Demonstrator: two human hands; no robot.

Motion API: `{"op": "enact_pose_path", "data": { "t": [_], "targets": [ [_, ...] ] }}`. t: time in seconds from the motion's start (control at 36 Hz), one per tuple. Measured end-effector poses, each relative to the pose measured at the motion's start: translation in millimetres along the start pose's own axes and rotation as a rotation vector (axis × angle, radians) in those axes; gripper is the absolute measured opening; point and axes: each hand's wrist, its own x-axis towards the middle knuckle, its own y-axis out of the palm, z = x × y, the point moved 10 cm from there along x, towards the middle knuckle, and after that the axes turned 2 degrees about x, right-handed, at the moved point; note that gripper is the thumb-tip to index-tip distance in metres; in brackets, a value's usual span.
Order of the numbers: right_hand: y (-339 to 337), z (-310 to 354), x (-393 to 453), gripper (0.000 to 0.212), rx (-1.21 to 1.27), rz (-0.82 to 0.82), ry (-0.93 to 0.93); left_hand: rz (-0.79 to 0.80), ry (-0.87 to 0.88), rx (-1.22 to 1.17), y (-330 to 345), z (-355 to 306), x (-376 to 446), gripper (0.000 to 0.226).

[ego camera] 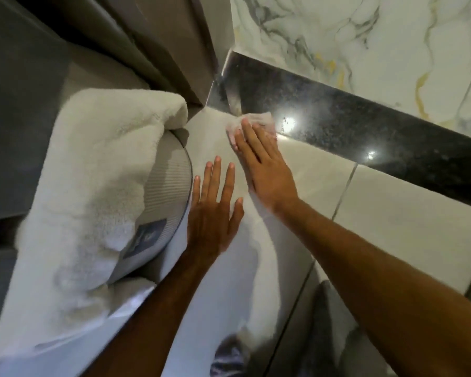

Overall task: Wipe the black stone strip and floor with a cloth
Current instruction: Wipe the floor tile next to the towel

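A polished black stone strip (365,137) runs from the upper middle down to the right edge, between pale floor tiles (392,227) and marbled white tiles. My right hand (261,164) lies flat on a small white cloth (259,121), pressing it onto the floor tile right at the strip's near edge, close to its left end. The cloth sticks out past my fingertips and touches the black stone. My left hand (212,210) rests flat on the floor tile beside it, fingers spread, holding nothing.
A thick white towel (87,191) drapes over a round grey ribbed object (166,186) at the left. A dark door frame (158,50) stands at the top left. Marbled white tiles (365,44) lie beyond the strip. Dark fabric (229,355) shows at the bottom.
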Motion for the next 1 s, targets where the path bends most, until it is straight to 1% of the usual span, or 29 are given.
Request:
{"op": "enact_pose_path", "data": {
  "t": [0.06, 0.11, 0.14, 0.19, 0.25, 0.31, 0.33, 0.39, 0.42, 0.44, 0.47, 0.5, 0.56, 0.61, 0.67, 0.75, 0.78, 0.83, 0.89, 0.94, 0.97, 1.0],
  "targets": [
    [-0.5, -2.7, -56.4, 0.067, 0.109, 0.069, 0.091, 0.055, 0.052, 0.009, -22.1, -17.2, -27.2, 0.071],
    [-2.6, -4.0, -106.3, 0.068, 0.23, 0.191, 0.243, 0.104, 0.113, 0.018, -51.6, -36.0, -55.0, 0.072],
    [-3.0, -3.9, -129.3, 0.072, 0.26, 0.296, 0.331, 0.12, 0.141, 0.022, -69.7, -45.4, -68.9, 0.071],
    [-15.6, 5.1, -171.5, 0.086, 0.28, 0.489, 0.463, 0.141, 0.171, 0.012, -113.0, -62.4, -95.8, 0.07],
    [-47.8, 26.2, -199.2, 0.098, 0.34, 0.541, 0.542, 0.148, 0.166, -0.003, -161.6, -74.9, -119.3, 0.069],
    [-99.6, 61.1, -214.9, 0.1, 0.463, 0.503, 0.584, 0.161, 0.139, -0.017, -216.1, -83.8, -139.6, 0.069],
    [-128.9, 82.7, -220.5, 0.097, 0.551, 0.47, 0.6, 0.166, 0.122, -0.021, -244.1, -86.2, -149.7, 0.07],
    [-189.4, 127.6, -228.3, 0.082, 0.729, 0.382, 0.622, 0.19, 0.117, -0.035, -296.1, -88.5, -171.9, 0.078],
    [-219.9, 148.7, -230.4, 0.077, 0.755, 0.331, 0.617, 0.206, 0.124, -0.047, -318.8, -87.8, -184.2, 0.078],
    [-249.4, 169.8, -232.0, 0.074, 0.758, 0.281, 0.602, 0.19, 0.12, -0.072, -343.2, -84.6, -195.7, 0.069],
    [-275.4, 190.7, -232.3, 0.075, 0.768, 0.23, 0.574, 0.158, 0.109, -0.087, -365.7, -78.6, -204.9, 0.057],
    [-297.8, 213.8, -231.8, 0.072, 0.802, 0.193, 0.544, 0.092, 0.079, -0.088, -390.3, -68.7, -212.4, 0.055],
    [-328.6, 261.0, -230.8, 0.058, 0.889, 0.169, 0.488, -0.031, 0.044, -0.088, -433.3, -44.4, -223.1, 0.059],
    [-348.2, 304.4, -227.3, 0.053, 0.881, 0.146, 0.435, -0.121, 0.018, -0.105, -465.4, -9.9, -230.0, 0.06],
    [-350.4, 347.8, -216.9, 0.051, 0.842, 0.153, 0.374, -0.19, -0.027, -0.099, -484.6, 37.6, -234.0, 0.057],
    [-330.7, 410.6, -193.0, 0.046, 0.865, 0.171, 0.344, -0.275, -0.136, -0.118, -501.0, 112.5, -230.5, 0.054],
    [-320.8, 428.9, -183.9, 0.044, 0.864, 0.166, 0.354, -0.291, -0.165, -0.123, -504.1, 134.2, -226.3, 0.057],
    [-296.4, 457.9, -166.0, 0.038, 0.85, 0.139, 0.386, -0.271, -0.182, -0.102, -502.6, 168.8, -212.5, 0.063],
    [-261.8, 470.2, -148.2, 0.029, 0.827, 0.107, 0.464, -0.248, -0.143, -0.032, -493.8, 190.4, -196.7, 0.063],
    [-218.7, 467.7, -132.1, 0.016, 0.743, 0.11, 0.575, -0.245, -0.054, -0.028, -481.7, 200.4, -179.0, 0.063],
    [-198.8, 464.4, -125.7, 0.014, 0.678, 0.116, 0.615, -0.234, -0.012, -0.042, -474.0, 203.0, -170.5, 0.064],
    [-180.3, 460.4, -120.3, 0.02, 0.614, 0.12, 0.645, -0.207, 0.023, -0.031, -465.0, 204.6, -162.7, 0.066]
  ]
}}
